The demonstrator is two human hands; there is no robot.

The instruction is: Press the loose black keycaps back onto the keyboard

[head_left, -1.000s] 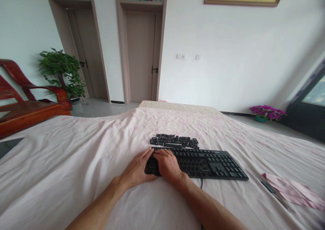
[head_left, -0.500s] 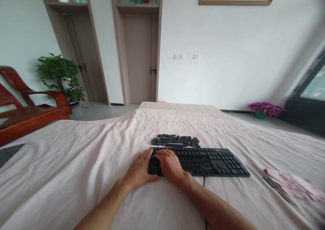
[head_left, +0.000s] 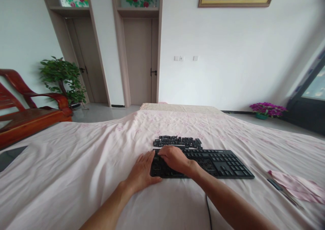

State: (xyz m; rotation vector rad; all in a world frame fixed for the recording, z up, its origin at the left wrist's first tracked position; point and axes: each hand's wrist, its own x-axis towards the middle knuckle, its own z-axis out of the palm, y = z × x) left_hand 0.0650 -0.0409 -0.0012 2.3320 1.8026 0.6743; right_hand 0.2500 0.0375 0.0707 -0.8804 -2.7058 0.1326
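A left hand (head_left: 143, 170) lies open against the left end of a black keyboard (head_left: 228, 162), its thumb along the near edge, while the right hand (head_left: 174, 159) bends its fingers down onto the upper left keys (whether they grip one cannot be told). The keyboard sits near the middle of a table (head_left: 88, 162) draped in pale floral fabric, well in from both sides. The right hand and wrist hide part of its left half; the right forearm crosses above a black cable (head_left: 209, 209) running toward the near edge.

Just behind the keyboard lie loose keycaps (head_left: 186, 141) in rough rows, too crowded to count, and one long space bar (head_left: 181, 146), partly hidden. Toward the right side are one pink cloth (head_left: 297, 186), one slim dark-handled tool (head_left: 275, 185) beside it and one thin pale stick (head_left: 265, 157); toward the left, one dark flat object (head_left: 11, 155).

Past the far edge stand two doors (head_left: 138, 61), one green plant (head_left: 61, 74), one wooden chair (head_left: 35, 118) and one pot of purple flowers (head_left: 267, 109). Three wall plates (head_left: 195, 58) and one framed picture (head_left: 236, 3) complete the wall; the picture's columns of writing are too small to read.
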